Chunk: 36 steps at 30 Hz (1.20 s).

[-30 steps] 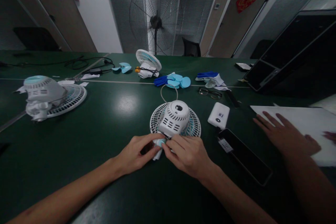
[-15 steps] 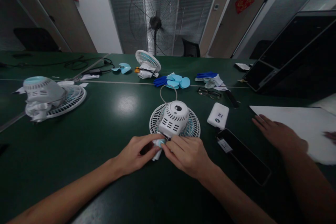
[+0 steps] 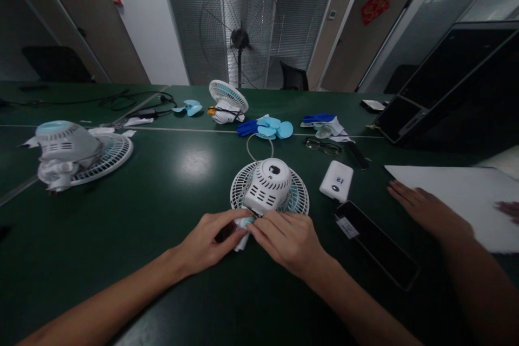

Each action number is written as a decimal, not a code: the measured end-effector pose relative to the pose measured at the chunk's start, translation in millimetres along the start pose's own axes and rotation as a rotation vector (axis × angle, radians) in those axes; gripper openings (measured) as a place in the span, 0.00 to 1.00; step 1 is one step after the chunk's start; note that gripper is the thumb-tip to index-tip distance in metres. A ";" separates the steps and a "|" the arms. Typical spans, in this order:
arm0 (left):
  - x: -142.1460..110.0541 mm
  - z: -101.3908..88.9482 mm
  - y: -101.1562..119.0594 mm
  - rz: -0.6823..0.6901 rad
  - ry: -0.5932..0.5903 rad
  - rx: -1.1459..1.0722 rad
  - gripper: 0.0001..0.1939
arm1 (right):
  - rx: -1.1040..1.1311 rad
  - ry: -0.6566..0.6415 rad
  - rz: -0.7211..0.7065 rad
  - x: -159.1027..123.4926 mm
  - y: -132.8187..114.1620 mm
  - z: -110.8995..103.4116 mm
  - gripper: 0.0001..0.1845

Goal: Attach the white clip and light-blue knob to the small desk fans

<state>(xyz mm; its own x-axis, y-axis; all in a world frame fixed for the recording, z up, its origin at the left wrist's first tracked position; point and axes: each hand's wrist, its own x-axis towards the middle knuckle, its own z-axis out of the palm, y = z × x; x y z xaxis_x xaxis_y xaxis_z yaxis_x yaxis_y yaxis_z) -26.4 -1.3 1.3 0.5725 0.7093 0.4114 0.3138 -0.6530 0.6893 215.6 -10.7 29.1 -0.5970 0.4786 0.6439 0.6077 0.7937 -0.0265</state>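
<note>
A small white fan (image 3: 270,184) lies face down on its round grille, with light-blue blades showing through the slots. Its white clip-like base (image 3: 242,242) points toward me, and a light-blue knob (image 3: 244,222) sits on it. My left hand (image 3: 213,240) is closed in a pinch around that base, thumb and forefinger on either side. Curled from the other side, my right hand (image 3: 288,239) has its thumb against the knob and its forefinger near the lower edge of the motor housing. What lies between the right fingers is hidden.
Left stands another face-down fan (image 3: 68,146); a third fan (image 3: 227,102) is behind. Light-blue blades (image 3: 275,127), gloves (image 3: 324,123), glasses (image 3: 323,146), a white power bank (image 3: 337,180) and a black phone-like slab (image 3: 377,243) lie around. Another person's hand (image 3: 430,211) rests by a white sheet (image 3: 482,189).
The view has tilted slightly, so everything sits a little lower. Both hands stay at the fan's base, with the right thumb shifted slightly over the knob.
</note>
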 end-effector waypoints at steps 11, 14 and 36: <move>1.3 -0.3 0.8 0.013 -0.004 -0.015 0.19 | 0.170 -0.055 -0.051 -7.1 21.5 -7.3 0.18; 1.0 0.8 0.8 0.020 0.013 -0.010 0.19 | 0.151 -0.033 0.005 -7.5 12.7 -0.2 0.14; 1.2 0.9 -2.2 0.026 0.007 0.015 0.18 | 0.088 -0.039 0.046 -9.2 4.4 0.0 0.12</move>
<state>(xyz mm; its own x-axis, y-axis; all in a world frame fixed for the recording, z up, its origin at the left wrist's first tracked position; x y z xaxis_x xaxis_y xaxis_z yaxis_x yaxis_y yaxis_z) -25.8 0.8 -0.3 0.5756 0.6935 0.4333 0.3100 -0.6754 0.6692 223.8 -11.6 23.1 -0.5904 0.5278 0.6106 0.5872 0.8000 -0.1237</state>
